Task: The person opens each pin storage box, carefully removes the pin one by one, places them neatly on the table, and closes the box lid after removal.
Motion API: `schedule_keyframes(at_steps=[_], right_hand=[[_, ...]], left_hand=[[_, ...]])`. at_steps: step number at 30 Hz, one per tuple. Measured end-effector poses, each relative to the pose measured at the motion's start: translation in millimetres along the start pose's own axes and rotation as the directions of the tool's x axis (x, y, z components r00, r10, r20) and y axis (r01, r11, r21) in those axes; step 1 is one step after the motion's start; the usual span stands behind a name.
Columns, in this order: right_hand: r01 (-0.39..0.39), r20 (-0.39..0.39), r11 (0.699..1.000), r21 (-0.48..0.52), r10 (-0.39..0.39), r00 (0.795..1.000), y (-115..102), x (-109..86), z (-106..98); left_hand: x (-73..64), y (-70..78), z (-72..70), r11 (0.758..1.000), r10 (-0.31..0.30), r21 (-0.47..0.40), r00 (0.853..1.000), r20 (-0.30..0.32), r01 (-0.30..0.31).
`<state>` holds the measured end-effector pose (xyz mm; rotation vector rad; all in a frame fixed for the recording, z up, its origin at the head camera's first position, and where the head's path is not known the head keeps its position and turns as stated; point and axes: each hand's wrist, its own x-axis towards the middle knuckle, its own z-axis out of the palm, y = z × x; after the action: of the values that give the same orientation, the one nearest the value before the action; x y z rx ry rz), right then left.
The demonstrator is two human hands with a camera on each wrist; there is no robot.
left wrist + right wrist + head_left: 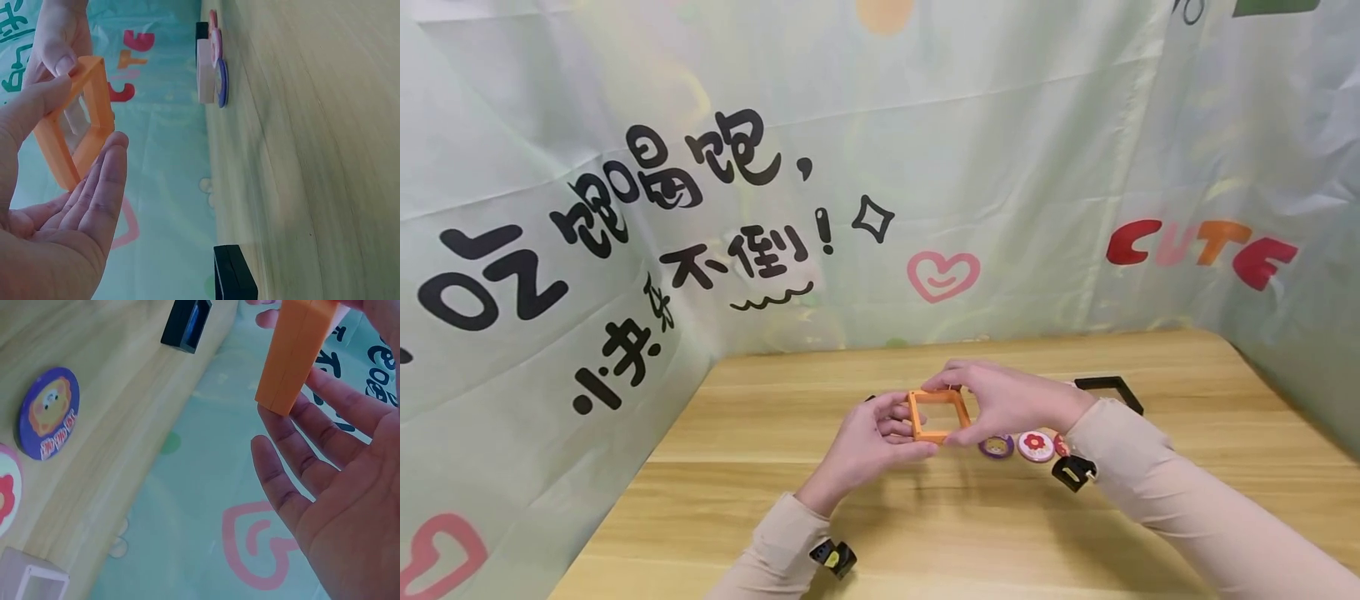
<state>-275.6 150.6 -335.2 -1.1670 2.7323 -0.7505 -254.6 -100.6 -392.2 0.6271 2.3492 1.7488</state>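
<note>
Above the table, an orange square frame (916, 419) with an open middle is held between both hands. My left hand (868, 442) grips its left side, with the thumb at the near edge and the fingers behind and below. My right hand (1003, 402) pinches the right side from above, thumb on the near corner and fingers on the far one. Seen from the right wrist, the outer wall of the orange frame (295, 356) rests against the fingertips. A purple-rimmed badge (49, 412) with a cartoon face lies below the right hand, beside a white badge with a red flower (1036, 446).
A red badge (1061, 444) lies partly behind the right wrist. Behind that forearm is a black frame (1123, 393). A pale pink frame (26, 575) stands near the badges, and another black frame (181, 325) is farther left. Printed cloth (1015, 208) walls the table.
</note>
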Motion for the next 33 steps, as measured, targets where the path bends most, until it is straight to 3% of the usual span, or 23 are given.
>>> schedule_keyframes(at_steps=[8, 17, 33], right_hand=[[-0.049, 0.009, 0.999, -0.004, 0.049, 0.999, 10.4, -0.8, -5.5], [-0.116, -0.034, 0.992, -0.049, 0.114, 0.993, 41.0, -6.0, -8.6], [-0.225, -0.017, 0.973, -0.05, 0.225, 0.974, 75.4, -15.2, -7.3]], left_hand=[[7.4, -2.0, 5.0, 0.999, -0.033, 0.033, 0.998, 0.045, 0.032], [10.0, -3.3, 5.7, 0.992, 0.002, 0.126, 1.0, 0.026, -0.005], [9.0, -3.9, 0.8, 0.978, 0.0, 0.208, 1.0, 0.03, -0.006]])
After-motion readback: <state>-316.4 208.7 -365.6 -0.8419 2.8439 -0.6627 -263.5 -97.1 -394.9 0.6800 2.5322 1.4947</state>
